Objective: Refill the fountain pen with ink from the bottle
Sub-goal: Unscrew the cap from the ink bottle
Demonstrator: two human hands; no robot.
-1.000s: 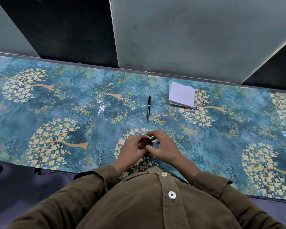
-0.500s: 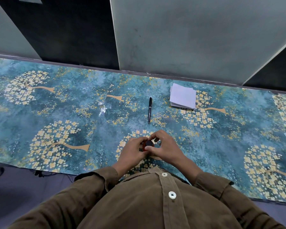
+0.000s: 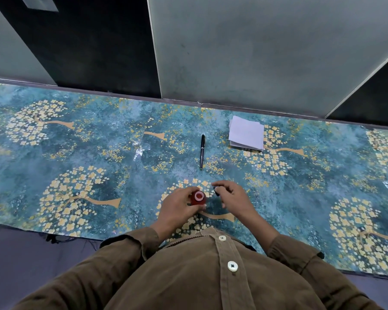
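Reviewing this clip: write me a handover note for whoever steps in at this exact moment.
Left hand grips the red ink bottle, upright on the patterned cloth near the front edge, mouth open.
Right hand pinches a small dark cap just right of the bottle.
Fountain pen lies untouched further back, folded paper to its right.
Done: bottle uncapped. Left: set cap down, open pen, fill, recap.

One pen (image 3: 202,151), one ink bottle (image 3: 197,198), one black cap (image 3: 216,192), one stack of paper (image 3: 246,136), two hands.
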